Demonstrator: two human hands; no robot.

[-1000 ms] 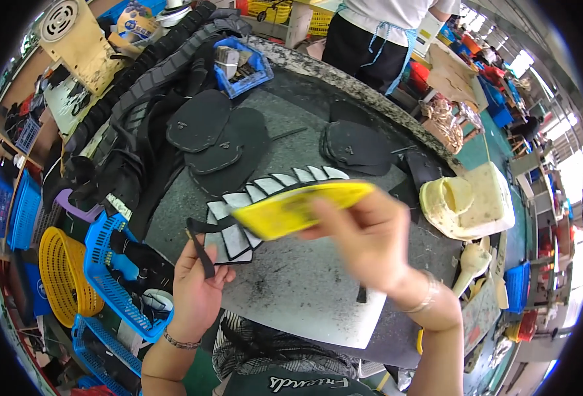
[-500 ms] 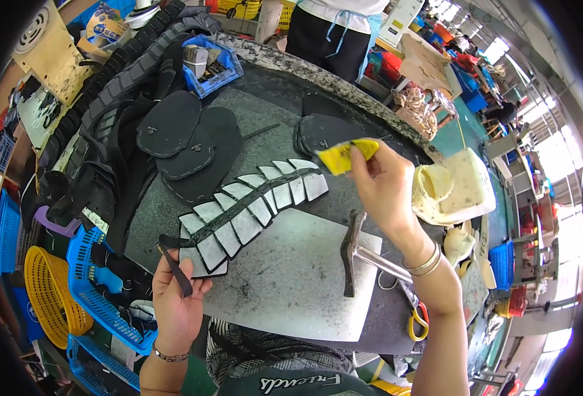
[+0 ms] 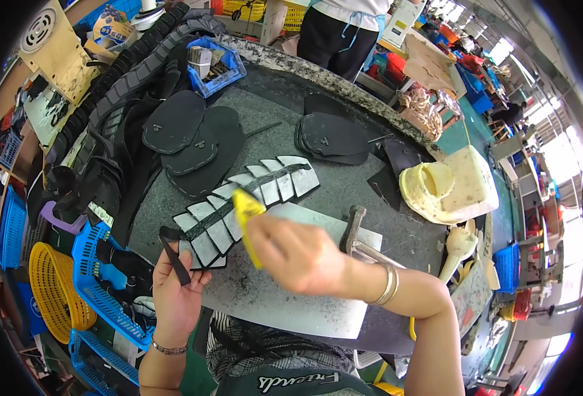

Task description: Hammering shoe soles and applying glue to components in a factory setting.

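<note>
A long curved strip (image 3: 215,224) of white, fin-like panels with a dark, rough middle line lies slanting across the work table. My left hand (image 3: 178,290) is closed on its near end, and a narrow black strap (image 3: 174,261) loops through the fingers. A flat yellow piece (image 3: 246,221), perhaps a plastic spreader, is gripped in my right hand (image 3: 301,256). That hand is over the pale board (image 3: 285,310), with the yellow piece at the strip's right edge; whether they touch I cannot tell. Just beyond my right wrist lies a hammer (image 3: 353,231), its handle partly hidden by my forearm.
Black rounded pads (image 3: 189,142) are stacked beyond the strip, with more black pads (image 3: 331,135) farther right. A crusted cream-coloured tub (image 3: 470,188) stands at the right. Blue baskets (image 3: 93,277) and a yellow basket (image 3: 47,284) flank the left side. Another person (image 3: 338,39) stands across the table.
My right hand has swung left and nearer with the yellow piece, from above the far pads to the strip's edge. The strip has shifted slightly left; my left hand keeps hold.
</note>
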